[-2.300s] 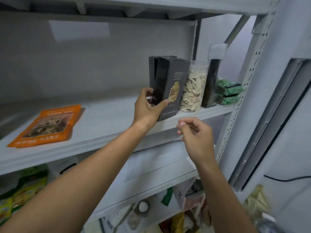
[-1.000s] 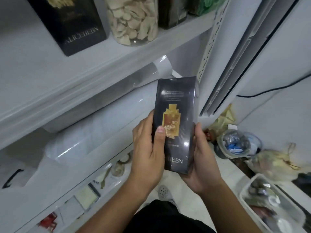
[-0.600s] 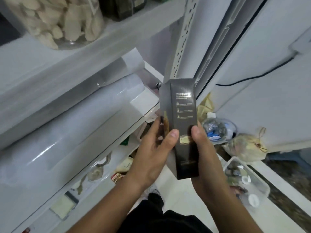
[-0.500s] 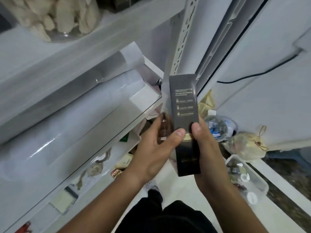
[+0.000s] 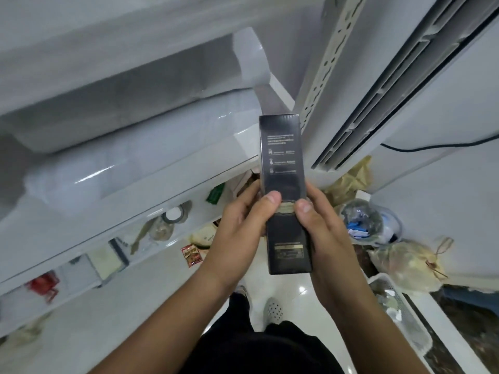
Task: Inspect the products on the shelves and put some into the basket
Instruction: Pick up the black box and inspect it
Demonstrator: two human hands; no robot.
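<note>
A tall black box [image 5: 283, 163] with small white print and a gold label stands upright in front of me, its narrow side facing me. My left hand [image 5: 240, 228] grips its left edge, thumb on the face. My right hand [image 5: 321, 225] grips the right edge, thumb pressed near the middle. A white plastic basket [image 5: 421, 330] with a few items in it sits on the floor at the lower right, below and right of the box.
White metal shelves [image 5: 151, 195] run along the left, with a wrapped white roll [image 5: 113, 163] on one and small packets below. Tied plastic bags [image 5: 405, 263] and a bottle [image 5: 361, 220] lie on the floor at right. A perforated shelf post [image 5: 321, 74] rises behind the box.
The box came off the upper shelf, was lowered in front of me and turned from its gold front to its narrow printed side. Both hands now hold it; my view has tilted down.
</note>
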